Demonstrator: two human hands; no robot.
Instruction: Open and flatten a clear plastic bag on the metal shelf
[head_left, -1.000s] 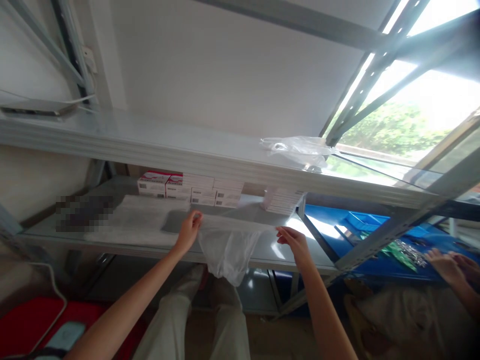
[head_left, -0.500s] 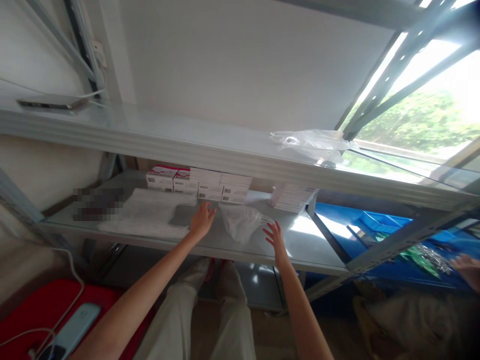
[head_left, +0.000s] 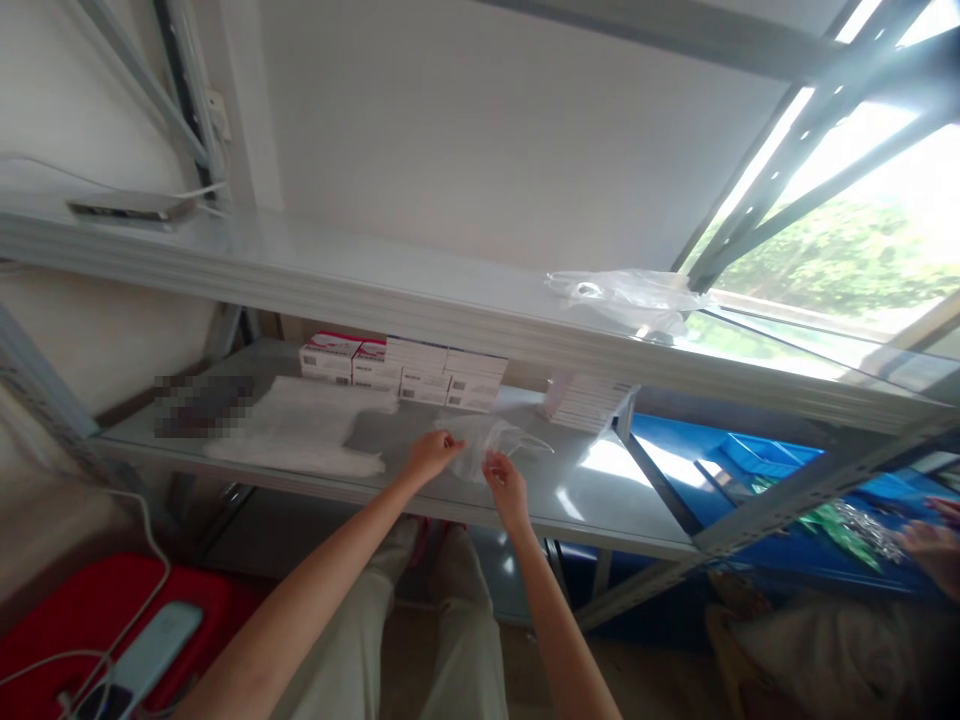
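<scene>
"Where is the clear plastic bag (head_left: 472, 460)?"

"Just below the centre of the frame, crumpled on the middle shelf (head_left: 615, 510), with a thin strip trailing right."

"And the hands?"

"The left hand (head_left: 435, 456) is at its left side, the right hand (head_left: 507, 490) at its near edge. Both have curled fingers and seem to touch it; whether either pinches the film, I can't tell."

"What crowds them?"

"White boxes (head_left: 450, 388) in a row behind, red-topped boxes (head_left: 330, 362) at the row's left end, and a box stack (head_left: 585, 402) right of centre. Above, the upper shelf (head_left: 375, 299) crosses the frame with its long front edge. White plastic sheeting (head_left: 296, 430) lies left of the hands, then a pixelated patch (head_left: 202, 406) I can't read."

"Anything higher?"

"Another clear bag (head_left: 622, 290) right of centre and a flat device (head_left: 131, 207), upper left."

"And the edges?"

"Lower left, a pale blue device (head_left: 161, 645) on a red surface (head_left: 67, 610). At right, a slanting metal strut (head_left: 795, 500) cuts across a blue table (head_left: 660, 432); a co-worker's hand (head_left: 932, 552) is there."
</scene>
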